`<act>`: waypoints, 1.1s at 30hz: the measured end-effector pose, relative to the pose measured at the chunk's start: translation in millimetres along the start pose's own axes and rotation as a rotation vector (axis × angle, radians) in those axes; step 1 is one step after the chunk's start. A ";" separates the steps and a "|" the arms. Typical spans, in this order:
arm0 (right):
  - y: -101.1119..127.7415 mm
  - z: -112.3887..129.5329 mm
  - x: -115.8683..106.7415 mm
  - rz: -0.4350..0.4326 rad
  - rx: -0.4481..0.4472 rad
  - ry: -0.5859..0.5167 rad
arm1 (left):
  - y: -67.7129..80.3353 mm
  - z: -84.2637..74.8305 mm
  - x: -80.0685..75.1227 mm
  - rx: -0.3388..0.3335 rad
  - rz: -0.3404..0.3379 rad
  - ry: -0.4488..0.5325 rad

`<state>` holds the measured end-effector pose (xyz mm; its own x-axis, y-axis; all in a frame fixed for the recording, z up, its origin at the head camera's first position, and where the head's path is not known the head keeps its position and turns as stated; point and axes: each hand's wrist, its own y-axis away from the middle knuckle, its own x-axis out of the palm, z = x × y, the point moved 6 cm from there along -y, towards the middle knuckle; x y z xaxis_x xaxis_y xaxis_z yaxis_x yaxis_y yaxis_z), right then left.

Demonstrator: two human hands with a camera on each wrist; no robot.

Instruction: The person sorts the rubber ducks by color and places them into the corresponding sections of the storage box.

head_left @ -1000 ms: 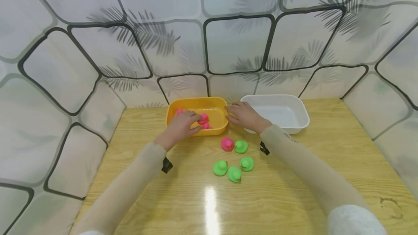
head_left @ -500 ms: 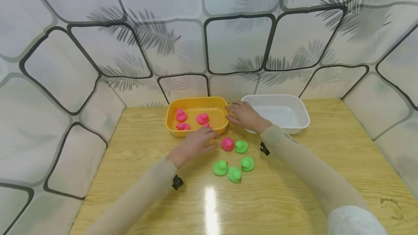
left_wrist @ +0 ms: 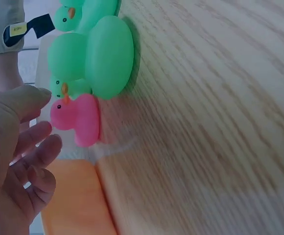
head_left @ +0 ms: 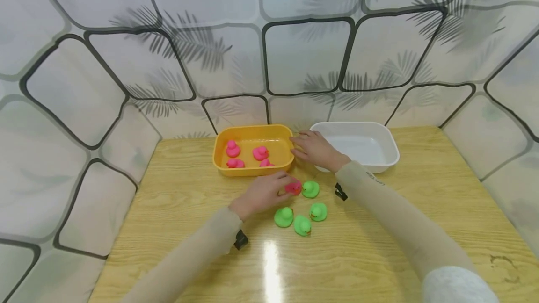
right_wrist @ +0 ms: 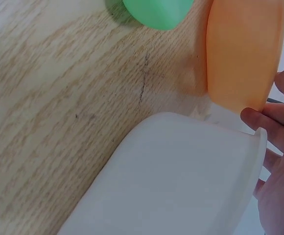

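My left hand [head_left: 263,194] reaches over the wooden table with thumb and fingers spread apart at a pink rubber duck [head_left: 296,188]. In the left wrist view that pink duck [left_wrist: 81,120] stands just beyond the fingertips, nothing gripped. Beside it is a green rubber duck [head_left: 310,189]; three more green ducks, one of them the front duck [head_left: 302,225], sit nearer the person. My right hand [head_left: 316,149] rests its fingertips at the right end of the orange tub [head_left: 252,171], above the white tub's near corner. Several pink ducks, such as the upright duck [head_left: 232,149], lie in the orange tub.
To the right of the orange tub stands a white tub [head_left: 358,146], with a narrow gap between them in the right wrist view. Both are near the table's back edge, against a patterned wall covering [head_left: 307,60]. Table [head_left: 181,209] surface extends in front.
My left hand has come out of the orange tub and moved right and toward the person, to the pink duck on the table. The right hand has stayed in place.
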<state>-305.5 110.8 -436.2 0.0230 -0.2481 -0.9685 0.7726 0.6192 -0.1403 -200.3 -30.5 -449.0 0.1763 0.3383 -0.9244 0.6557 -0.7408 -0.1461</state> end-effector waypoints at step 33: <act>-1.2 -2.2 3.8 0.040 0.025 -0.002 | -3.0 9.2 15.8 -0.088 0.086 -0.041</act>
<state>-307.8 110.7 -440.2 0.0559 -0.2249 -0.9728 0.7863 0.6103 -0.0959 -206.2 -28.3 -466.4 0.2060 0.2507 -0.9459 0.7018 -0.7114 -0.0356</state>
